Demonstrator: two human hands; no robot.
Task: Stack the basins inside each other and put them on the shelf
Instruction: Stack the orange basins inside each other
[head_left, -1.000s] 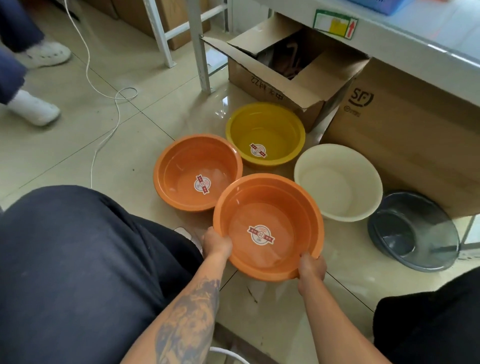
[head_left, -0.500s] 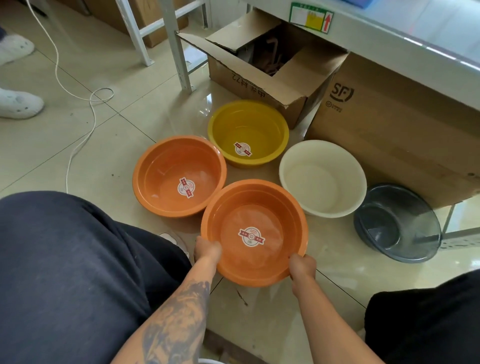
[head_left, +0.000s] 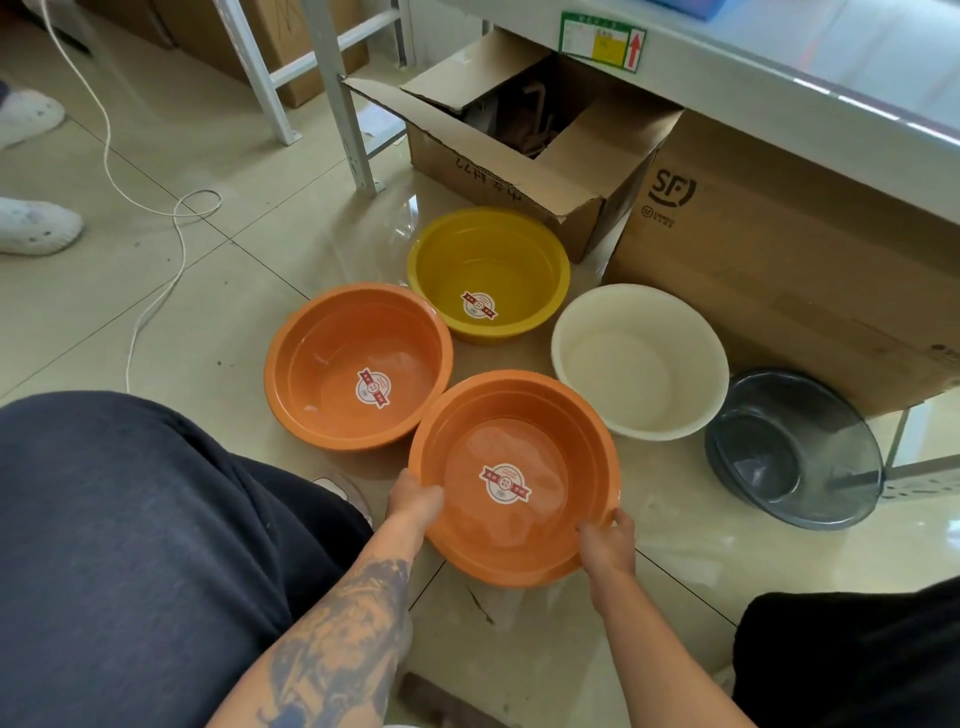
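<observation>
Several plastic basins sit on the tiled floor in front of me. I hold the nearest orange basin (head_left: 550, 431) by its near rim, my left hand (head_left: 413, 499) on its left side and my right hand (head_left: 609, 540) on its right. It is tilted slightly toward me. A second orange basin (head_left: 332, 364) sits to its left, a yellow basin (head_left: 514, 260) behind, a cream basin (head_left: 639, 358) to the right and a dark grey basin (head_left: 795, 447) further right. The grey metal shelf (head_left: 779, 88) runs across the top right.
An open cardboard box (head_left: 519, 161) and a large closed carton (head_left: 779, 270) stand under the shelf. Shelf legs (head_left: 340, 98) rise at top centre. A white cable (head_left: 156, 291) trails across the floor on the left, near another person's white shoes (head_left: 31, 226). My knees flank the basins.
The view has drifted a little; both hands keep the same grip on the near orange basin, which has barely shifted. The other basins stay put.
</observation>
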